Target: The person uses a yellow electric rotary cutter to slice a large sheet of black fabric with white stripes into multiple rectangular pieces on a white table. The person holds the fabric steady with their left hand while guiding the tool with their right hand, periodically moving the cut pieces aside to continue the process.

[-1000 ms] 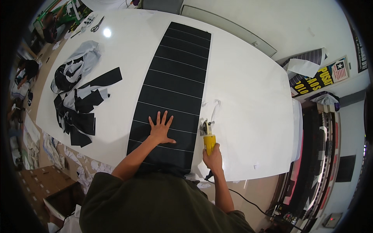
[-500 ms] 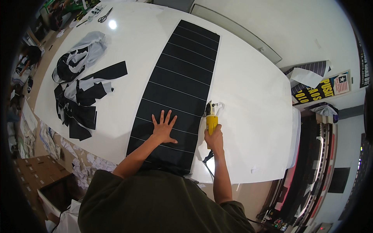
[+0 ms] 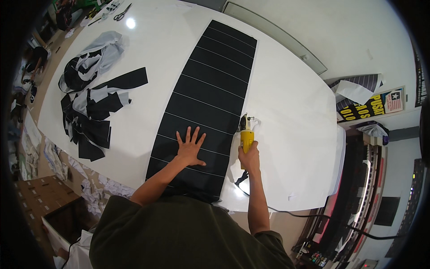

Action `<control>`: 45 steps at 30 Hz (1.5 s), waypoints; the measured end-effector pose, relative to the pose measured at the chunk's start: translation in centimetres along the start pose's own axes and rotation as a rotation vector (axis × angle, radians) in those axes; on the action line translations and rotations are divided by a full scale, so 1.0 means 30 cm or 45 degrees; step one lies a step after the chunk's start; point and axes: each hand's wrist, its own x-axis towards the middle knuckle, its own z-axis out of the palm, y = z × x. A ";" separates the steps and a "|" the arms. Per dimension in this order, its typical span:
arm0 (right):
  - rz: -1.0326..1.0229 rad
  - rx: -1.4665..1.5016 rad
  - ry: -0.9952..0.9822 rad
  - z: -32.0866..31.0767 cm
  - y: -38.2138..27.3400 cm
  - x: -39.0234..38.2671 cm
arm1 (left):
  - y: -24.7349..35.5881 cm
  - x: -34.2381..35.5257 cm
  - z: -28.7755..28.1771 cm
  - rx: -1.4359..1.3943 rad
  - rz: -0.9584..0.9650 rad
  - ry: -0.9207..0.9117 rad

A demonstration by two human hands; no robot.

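Note:
A long black fabric panel (image 3: 210,80) with several thin white crosswise lines lies on the white table (image 3: 295,148). My left hand (image 3: 190,150) is spread flat on its lower part, fingers apart. Just right of the panel, my right hand (image 3: 249,159) grips a yellow electric cutting tool (image 3: 247,139), its metal head at the panel's right edge. A dark cord hangs from the tool. On the left lie a heap of black and grey fabric scraps (image 3: 92,123) and, at the back, scissors (image 3: 122,12).
Boxes (image 3: 45,201) and white scraps (image 3: 92,193) lie on the floor at left, where other people (image 3: 38,60) are partly visible. A rolled striped sheet (image 3: 354,89) and a sign stand by the right wall. A long machine (image 3: 345,201) runs along the right side.
My right hand and the cutting tool have moved up along the panel's right edge. My left hand stays spread on the panel. The view has shifted slightly.

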 end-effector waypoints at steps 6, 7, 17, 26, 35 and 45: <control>0.026 0.016 -0.001 -0.001 -0.027 0.036 | 0.004 -0.002 -0.010 -0.013 -0.001 -0.009; 0.027 0.027 0.000 -0.002 -0.030 0.041 | 0.002 -0.002 -0.007 -0.009 -0.001 -0.002; -0.005 0.010 0.067 0.014 -0.048 0.157 | -0.002 -0.009 0.000 -0.028 0.018 0.061; -0.030 0.021 0.089 0.001 -0.079 0.347 | -0.009 -0.005 0.015 -0.045 0.032 0.115; -0.037 0.016 0.087 -0.027 -0.129 0.615 | -0.006 -0.005 -0.003 -0.108 0.026 0.121; -0.074 -0.005 0.115 -0.043 -0.181 0.914 | -0.005 0.000 -0.002 -0.132 0.005 0.150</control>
